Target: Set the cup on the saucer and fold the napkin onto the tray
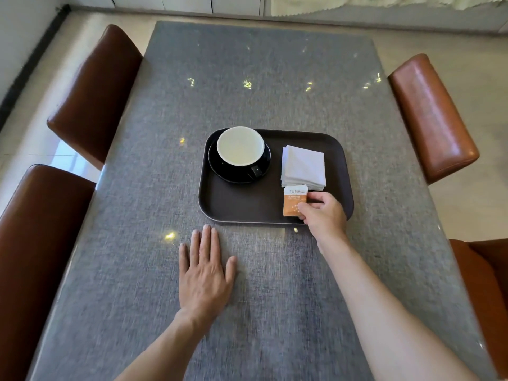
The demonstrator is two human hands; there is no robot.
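A dark brown tray lies on the grey table. At its back left a black cup with a pale inside stands upright on a black saucer, handle toward me. A folded white napkin rests flat on the tray's right side. Just in front of it lies a small orange and white sachet, pinched at its right edge by my right hand. My left hand lies flat on the table in front of the tray, fingers spread, holding nothing.
The grey table stretches away from me. Two brown leather chairs stand along its left side, and two more along its right. A pale floor and wall lie beyond the far edge.
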